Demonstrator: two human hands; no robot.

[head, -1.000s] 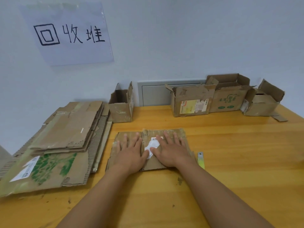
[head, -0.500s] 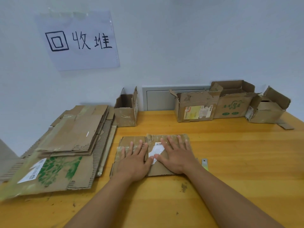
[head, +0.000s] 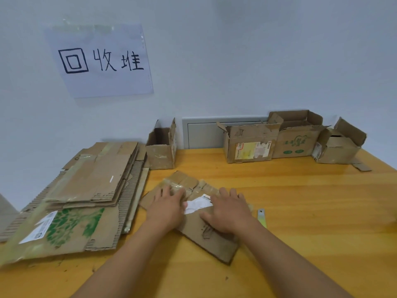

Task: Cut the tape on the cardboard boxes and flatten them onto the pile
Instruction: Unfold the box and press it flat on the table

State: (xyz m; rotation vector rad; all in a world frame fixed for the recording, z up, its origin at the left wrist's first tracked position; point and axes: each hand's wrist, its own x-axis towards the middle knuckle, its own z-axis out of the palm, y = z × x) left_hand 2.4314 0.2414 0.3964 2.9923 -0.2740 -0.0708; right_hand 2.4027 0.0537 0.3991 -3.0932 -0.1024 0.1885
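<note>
Your left hand (head: 166, 208): flat, fingers straight, pressing the flattened box (head: 206, 239).
Your right hand (head: 228, 210): likewise flat on it.
Flattened box: skewed on the wooden table (head: 311, 222), just right of the cardboard pile (head: 86, 190).
Box cutter (head: 262, 218): beside your right wrist.

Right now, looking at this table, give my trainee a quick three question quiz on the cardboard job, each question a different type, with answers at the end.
1. True or false: both hands rest with straight fingers on the flattened box.
2. How many boxes still stand unflattened along the wall?
3. The pile of flattened cardboard lies where? A, to the person's left. B, to the person's right. C, against the far right corner.

Key
1. True: left hand and right hand press it flat.
2. Four: the small open box, the labelled box, the green-printed box, the rightmost box.
3. A.
</note>
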